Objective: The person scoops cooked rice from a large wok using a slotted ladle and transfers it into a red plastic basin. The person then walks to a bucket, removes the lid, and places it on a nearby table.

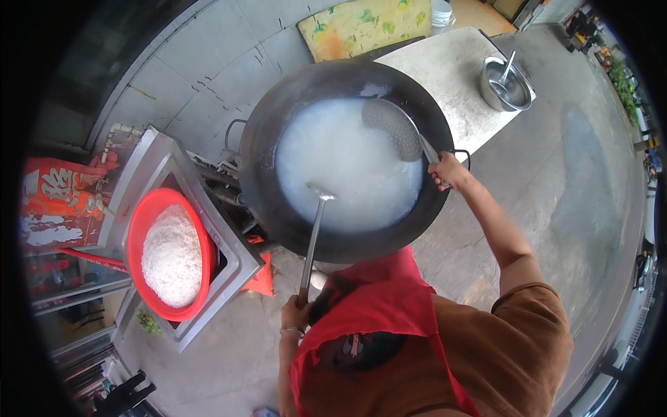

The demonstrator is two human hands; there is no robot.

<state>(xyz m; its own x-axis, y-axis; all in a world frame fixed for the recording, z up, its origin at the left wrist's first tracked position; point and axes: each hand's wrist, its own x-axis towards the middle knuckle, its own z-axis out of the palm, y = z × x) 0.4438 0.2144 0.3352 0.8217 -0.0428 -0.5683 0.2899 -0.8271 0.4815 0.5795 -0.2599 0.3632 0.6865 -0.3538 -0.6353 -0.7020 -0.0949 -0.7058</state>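
A large black wok (260, 172) stands before me, holding cloudy whitish liquid (338, 151) with steam over it. My right hand (447, 171) grips the handle of a perforated skimmer (392, 127) at the wok's right side. The skimmer's round head is partly sunk in the liquid at the far right. In my left hand (296, 313) is the wooden grip of a long-handled metal ladle or spatula (313, 240). Its shaft crosses the near rim, and most of its working end is hidden under the liquid.
A red plastic basin (136, 260) heaped with white rice (172, 255) rests on a stainless steel sink (180, 161) at left. On the white table (432, 62) at the far right, a metal bowl (487, 94) holds a ladle. A patterned board (365, 28) leans behind the wok.
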